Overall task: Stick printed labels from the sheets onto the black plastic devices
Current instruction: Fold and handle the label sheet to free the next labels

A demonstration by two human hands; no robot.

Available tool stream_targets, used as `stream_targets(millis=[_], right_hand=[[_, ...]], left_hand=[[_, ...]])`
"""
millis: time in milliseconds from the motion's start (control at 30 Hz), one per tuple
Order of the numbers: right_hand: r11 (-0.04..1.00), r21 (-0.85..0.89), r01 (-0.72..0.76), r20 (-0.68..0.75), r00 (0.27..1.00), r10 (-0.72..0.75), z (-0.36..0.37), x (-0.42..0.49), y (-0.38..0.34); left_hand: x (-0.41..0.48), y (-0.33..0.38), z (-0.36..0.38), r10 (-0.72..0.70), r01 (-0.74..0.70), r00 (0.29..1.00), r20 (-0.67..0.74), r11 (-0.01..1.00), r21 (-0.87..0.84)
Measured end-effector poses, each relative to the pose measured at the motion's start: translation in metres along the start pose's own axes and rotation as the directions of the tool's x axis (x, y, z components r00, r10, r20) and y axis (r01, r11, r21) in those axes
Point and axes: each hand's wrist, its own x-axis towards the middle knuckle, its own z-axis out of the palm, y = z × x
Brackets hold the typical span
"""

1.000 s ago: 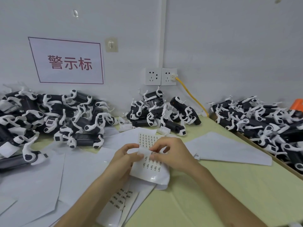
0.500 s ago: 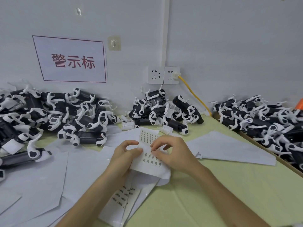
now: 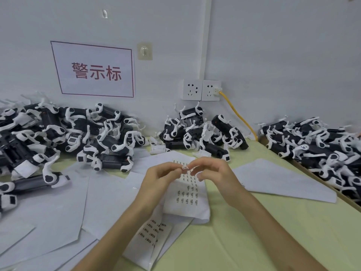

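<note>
A small white printed label (image 3: 184, 168) sits between the fingertips of both hands, just above the label sheet (image 3: 188, 194). My left hand (image 3: 162, 178) pinches its left end and my right hand (image 3: 213, 173) touches its right end with curled fingers. The sheet lies on other papers with rows of dark printed labels showing. A second label sheet (image 3: 150, 233) lies under my left forearm. Black plastic devices wrapped in white strips are heaped at the left (image 3: 64, 137), at the back centre (image 3: 203, 133) and at the right (image 3: 316, 143).
Blank white paper sheets (image 3: 58, 208) cover the left of the pale green table (image 3: 263, 231), and another sheet (image 3: 283, 180) lies at the right. On the wall are a red-lettered sign (image 3: 95, 73) and sockets (image 3: 201, 89) with a yellow cable (image 3: 237, 112).
The label has come off the sheet and is now lifted between both hands' fingertips. The sheet, earlier held up by my left hand, now lies flat. The view has shifted slightly.
</note>
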Motion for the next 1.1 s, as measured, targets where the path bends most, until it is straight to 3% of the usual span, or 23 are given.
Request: stream_targets(millis=[133, 233, 300, 400, 733, 867, 1100], right_hand=[[1.000, 0.021, -0.008, 0.005, 1.000, 0.008, 0.000, 0.001, 0.001], [0.998, -0.056, 0.033, -0.020, 0.999, -0.034, 0.003, 0.001, 0.002], [0.966, -0.245, 0.088, -0.051, 0.993, -0.104, 0.004, 0.001, 0.007], [0.855, -0.487, 0.177, -0.016, 0.977, -0.212, 0.005, 0.000, 0.016], [0.761, -0.610, 0.221, -0.022, 0.955, -0.296, 0.005, -0.002, 0.016], [0.730, -0.626, 0.273, 0.070, 0.952, -0.297, 0.010, -0.004, 0.011], [0.693, -0.666, 0.276, 0.070, 0.948, -0.311, 0.012, -0.005, 0.009]], left_hand=[[0.000, -0.004, 0.001, 0.042, -0.041, 0.999, -0.024, 0.999, 0.024], [0.000, -0.006, 0.000, 0.136, -0.121, 0.989, -0.064, 0.973, 0.197], [-0.002, -0.009, 0.001, 0.242, -0.205, 0.970, -0.028, 0.874, 0.440], [-0.005, -0.012, 0.003, 0.324, -0.285, 0.941, 0.096, 0.608, 0.741], [-0.001, -0.017, 0.000, 0.320, -0.281, 0.941, 0.108, 0.566, 0.775], [0.001, -0.023, 0.000, 0.343, -0.296, 0.931, 0.126, 0.506, 0.810], [0.001, -0.021, 0.000, 0.367, -0.314, 0.917, 0.155, 0.425, 0.849]])
